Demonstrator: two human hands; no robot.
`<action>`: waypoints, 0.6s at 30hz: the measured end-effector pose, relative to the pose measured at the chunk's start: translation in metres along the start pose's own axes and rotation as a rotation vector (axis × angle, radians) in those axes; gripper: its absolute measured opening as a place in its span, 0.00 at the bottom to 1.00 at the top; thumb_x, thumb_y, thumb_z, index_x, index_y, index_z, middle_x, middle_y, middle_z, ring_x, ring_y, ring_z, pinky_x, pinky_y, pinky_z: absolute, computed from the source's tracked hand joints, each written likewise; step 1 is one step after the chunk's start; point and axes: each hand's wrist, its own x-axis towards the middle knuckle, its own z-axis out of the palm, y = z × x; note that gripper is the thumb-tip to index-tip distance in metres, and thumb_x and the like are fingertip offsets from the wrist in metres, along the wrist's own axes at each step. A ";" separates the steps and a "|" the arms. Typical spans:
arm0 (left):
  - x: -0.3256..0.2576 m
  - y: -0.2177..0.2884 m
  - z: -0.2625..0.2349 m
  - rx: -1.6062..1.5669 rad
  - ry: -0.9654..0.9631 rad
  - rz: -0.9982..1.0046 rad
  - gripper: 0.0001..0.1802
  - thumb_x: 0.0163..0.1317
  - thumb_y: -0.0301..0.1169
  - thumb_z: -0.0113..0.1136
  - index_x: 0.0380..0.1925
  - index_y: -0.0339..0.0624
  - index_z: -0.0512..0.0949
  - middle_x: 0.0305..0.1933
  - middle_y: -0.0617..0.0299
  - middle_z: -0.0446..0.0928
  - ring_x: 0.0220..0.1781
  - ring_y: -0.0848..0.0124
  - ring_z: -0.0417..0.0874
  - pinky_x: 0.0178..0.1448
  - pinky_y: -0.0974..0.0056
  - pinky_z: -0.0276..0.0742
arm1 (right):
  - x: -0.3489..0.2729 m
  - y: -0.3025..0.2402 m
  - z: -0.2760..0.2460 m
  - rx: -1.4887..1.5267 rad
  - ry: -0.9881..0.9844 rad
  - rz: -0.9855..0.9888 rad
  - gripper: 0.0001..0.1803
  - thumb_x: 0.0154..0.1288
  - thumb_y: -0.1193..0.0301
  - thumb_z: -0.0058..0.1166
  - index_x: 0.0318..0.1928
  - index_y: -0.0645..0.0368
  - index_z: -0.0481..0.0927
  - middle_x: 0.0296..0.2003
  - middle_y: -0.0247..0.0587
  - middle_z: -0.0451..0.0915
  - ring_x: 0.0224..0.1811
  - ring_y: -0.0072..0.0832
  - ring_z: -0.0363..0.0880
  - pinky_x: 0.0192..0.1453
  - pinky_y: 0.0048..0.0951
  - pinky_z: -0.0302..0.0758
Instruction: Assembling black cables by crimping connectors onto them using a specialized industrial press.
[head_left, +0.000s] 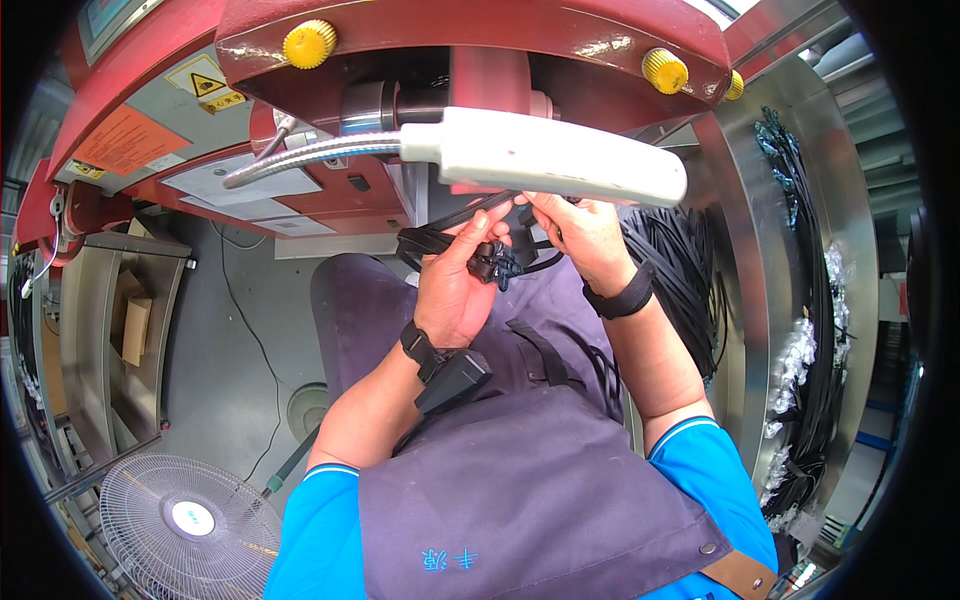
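My left hand is closed around black cords, which loop out past its left side. Against its palm lies a dark cluster of small end pieces, too small to make out exactly. Close by on the right, my right hand has its fingertips pinched on a stretch of the same black cord, just under the white lamp head. The lamp hides part of those fingertips. Beyond both hands, a red wheel or belt on the machine looks smeared, as if turning.
The red machine housing with yellow knobs spans the far side. A flexible metal lamp neck reaches in from the left. More black cords hang at right beside a metal trough. A fan stands lower left.
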 end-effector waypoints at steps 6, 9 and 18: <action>0.000 0.001 0.009 -0.004 0.014 -0.016 0.14 0.64 0.29 0.58 0.45 0.30 0.77 0.43 0.56 0.80 0.38 0.74 0.78 0.47 0.67 0.76 | -0.003 -0.002 -0.002 0.007 0.018 -0.005 0.04 0.63 0.72 0.57 0.33 0.58 0.80 0.17 0.25 0.71 0.15 0.08 0.62 0.17 0.14 0.55; 0.002 -0.001 0.012 -0.017 -0.017 -0.013 0.14 0.64 0.29 0.58 0.45 0.31 0.78 0.44 0.55 0.80 0.38 0.74 0.77 0.48 0.67 0.76 | -0.005 -0.005 -0.003 0.045 0.028 0.008 0.03 0.64 0.73 0.56 0.36 0.59 0.79 0.19 0.26 0.72 0.15 0.08 0.62 0.17 0.14 0.55; -0.002 -0.004 0.005 0.024 0.007 -0.008 0.13 0.64 0.29 0.58 0.43 0.31 0.78 0.42 0.57 0.80 0.38 0.74 0.78 0.46 0.67 0.76 | -0.009 0.010 -0.007 0.192 -0.074 -0.127 0.09 0.64 0.74 0.58 0.43 0.60 0.77 0.23 0.27 0.76 0.19 0.08 0.65 0.19 0.12 0.58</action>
